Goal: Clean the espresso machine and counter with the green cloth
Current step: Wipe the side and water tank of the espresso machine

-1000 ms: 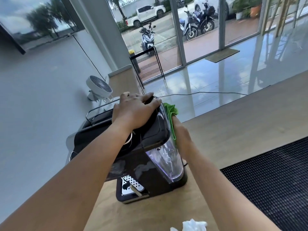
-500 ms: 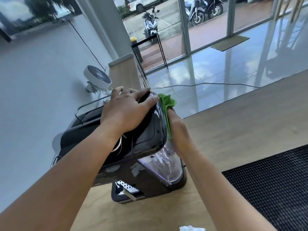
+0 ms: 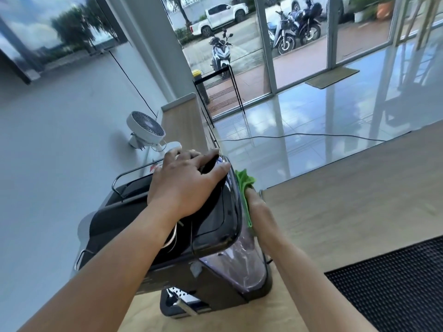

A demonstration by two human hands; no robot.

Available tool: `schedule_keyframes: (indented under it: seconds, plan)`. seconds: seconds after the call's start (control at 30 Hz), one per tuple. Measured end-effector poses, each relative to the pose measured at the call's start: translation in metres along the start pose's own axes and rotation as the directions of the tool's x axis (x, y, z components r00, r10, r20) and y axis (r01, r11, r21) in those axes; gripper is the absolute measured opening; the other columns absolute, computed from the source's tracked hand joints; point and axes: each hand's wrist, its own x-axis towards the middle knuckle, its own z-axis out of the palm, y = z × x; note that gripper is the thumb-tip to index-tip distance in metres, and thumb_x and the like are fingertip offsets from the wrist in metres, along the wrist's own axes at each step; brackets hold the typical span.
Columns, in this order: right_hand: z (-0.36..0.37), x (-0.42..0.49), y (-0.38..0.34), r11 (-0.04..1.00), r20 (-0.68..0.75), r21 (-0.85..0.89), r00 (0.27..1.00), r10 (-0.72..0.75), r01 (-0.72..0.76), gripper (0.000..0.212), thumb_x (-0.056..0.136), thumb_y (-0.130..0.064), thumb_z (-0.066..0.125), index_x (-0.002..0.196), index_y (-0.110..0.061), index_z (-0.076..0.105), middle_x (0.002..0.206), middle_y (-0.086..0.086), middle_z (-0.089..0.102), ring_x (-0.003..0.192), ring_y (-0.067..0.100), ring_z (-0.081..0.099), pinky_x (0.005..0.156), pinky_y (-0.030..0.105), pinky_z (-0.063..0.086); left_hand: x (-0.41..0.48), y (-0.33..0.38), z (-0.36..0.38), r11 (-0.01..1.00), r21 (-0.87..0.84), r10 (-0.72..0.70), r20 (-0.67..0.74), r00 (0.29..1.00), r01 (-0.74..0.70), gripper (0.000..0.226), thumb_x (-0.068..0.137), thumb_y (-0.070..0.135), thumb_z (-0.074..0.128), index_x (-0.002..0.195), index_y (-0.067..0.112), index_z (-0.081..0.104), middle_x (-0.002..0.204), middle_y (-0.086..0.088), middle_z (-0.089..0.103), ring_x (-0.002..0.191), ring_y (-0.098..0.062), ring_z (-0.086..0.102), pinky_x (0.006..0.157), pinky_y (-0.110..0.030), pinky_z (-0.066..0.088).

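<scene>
Green cloth [image 3: 244, 182] is sandwiched between the right hand [image 3: 257, 209] and the right side of the espresso machine [image 3: 215, 224], near its upper far corner; a bunch of it sticks out past the fingertips, which it hides. Right hand lies flat along the machine's side and presses the cloth against it, with no visible curl. Left hand [image 3: 184, 185] rests on top of the machine, fingers spread and mostly straight, holding nothing. Machine is black with a clear water tank [image 3: 242, 267] on the right side below the cloth and a perforated drip tray [image 3: 182, 303] at the near bottom. It stands on a light wood counter [image 3: 335, 207]. A black ribbed mat [image 3: 395, 283] lies on the counter to the right, apart from the machine. A white fan [image 3: 146, 127] is beyond the machine, by the wall. A cable [image 3: 299, 135] runs across the glossy floor. A scooter [image 3: 219, 52] is parked outside the glass.
</scene>
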Motion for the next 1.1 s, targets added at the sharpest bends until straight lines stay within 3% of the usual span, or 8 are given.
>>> schedule_keyframes:
  seconds: [0.07,0.2,0.4,0.6,0.77,0.87,1.0,1.1]
  plan:
    - [0.010,0.011,-0.028,0.997,0.042,0.014,0.996,-0.077,0.077,0.040,0.104,-0.035,0.031,0.120,-0.021,0.065,0.115,0.004,0.070,0.111,0.019,0.064,0.097,0.038,0.049,0.000,0.000,0.000,1.000,-0.006,-0.006,0.001,1.000,0.006,0.057,0.082,0.078,0.029,0.136,0.059,0.037,0.146,0.020,0.038,0.144,-0.007,0.009,0.115,-0.047,0.017]
    - [0.010,0.049,-0.047,0.998,0.164,-0.050,0.985,0.054,-0.046,0.039,0.102,-0.039,0.036,0.098,-0.018,0.069,0.094,0.006,0.070,0.091,0.026,0.065,0.081,0.034,0.050,-0.002,0.002,-0.001,1.000,-0.001,-0.011,0.004,1.000,0.011,0.058,0.082,0.079,0.029,0.136,0.059,0.037,0.147,0.020,0.037,0.144,-0.008,0.008,0.114,-0.045,0.015]
    - [-0.024,0.081,0.030,0.899,0.089,-0.214,0.909,0.408,-0.383,0.053,0.097,-0.048,0.046,0.123,-0.005,0.062,0.107,0.014,0.071,0.093,0.025,0.069,0.076,0.034,0.054,-0.002,0.003,-0.003,1.000,0.008,-0.016,0.021,1.000,0.016,0.058,0.083,0.078,0.028,0.137,0.058,0.035,0.149,0.020,0.035,0.144,-0.009,0.007,0.113,-0.045,0.014]
    - [-0.026,0.041,0.043,0.930,-0.033,-0.123,0.938,0.344,-0.345,0.056,0.092,-0.049,0.035,0.100,-0.004,0.069,0.099,0.021,0.072,0.099,0.038,0.067,0.096,0.048,0.049,-0.002,0.003,-0.004,1.000,0.021,-0.017,0.028,0.999,0.016,0.059,0.083,0.078,0.027,0.138,0.058,0.033,0.150,0.019,0.034,0.145,-0.010,0.006,0.113,-0.046,0.015]
    - [-0.003,0.028,-0.006,0.995,0.004,-0.052,0.996,0.084,-0.084,0.047,0.104,-0.035,0.031,0.102,-0.010,0.070,0.089,0.007,0.074,0.087,0.021,0.068,0.081,0.036,0.052,-0.002,0.003,-0.003,1.000,0.019,-0.015,0.023,1.000,0.014,0.060,0.082,0.079,0.027,0.138,0.058,0.034,0.149,0.020,0.035,0.145,-0.009,0.006,0.113,-0.045,0.015]
    - [-0.004,0.054,-0.009,0.978,0.008,-0.117,0.984,0.176,-0.174,0.048,0.100,-0.043,0.038,0.097,-0.008,0.071,0.086,0.010,0.076,0.082,0.024,0.069,0.079,0.035,0.054,-0.003,0.004,-0.003,1.000,0.021,-0.017,0.021,1.000,0.016,0.060,0.082,0.078,0.028,0.138,0.058,0.034,0.149,0.020,0.035,0.145,-0.010,0.006,0.113,-0.045,0.015]
    - [-0.022,0.078,0.031,0.932,0.007,-0.207,0.952,0.306,-0.298,0.056,0.094,-0.046,0.043,0.121,-0.002,0.063,0.118,0.024,0.067,0.106,0.035,0.066,0.099,0.052,0.049,-0.003,0.005,-0.004,1.000,0.014,-0.019,0.026,0.999,0.018,0.059,0.083,0.077,0.029,0.138,0.057,0.035,0.149,0.020,0.035,0.146,-0.010,0.005,0.113,-0.045,0.014]
    - [-0.018,0.068,0.027,0.951,-0.013,-0.183,0.968,0.251,-0.249,0.048,0.094,-0.038,0.042,0.106,0.000,0.070,0.106,0.019,0.072,0.092,0.029,0.068,0.097,0.053,0.049,-0.002,0.005,-0.005,1.000,0.010,-0.014,0.026,1.000,0.014,0.059,0.083,0.077,0.028,0.138,0.057,0.035,0.149,0.020,0.035,0.146,-0.010,0.004,0.114,-0.046,0.013]
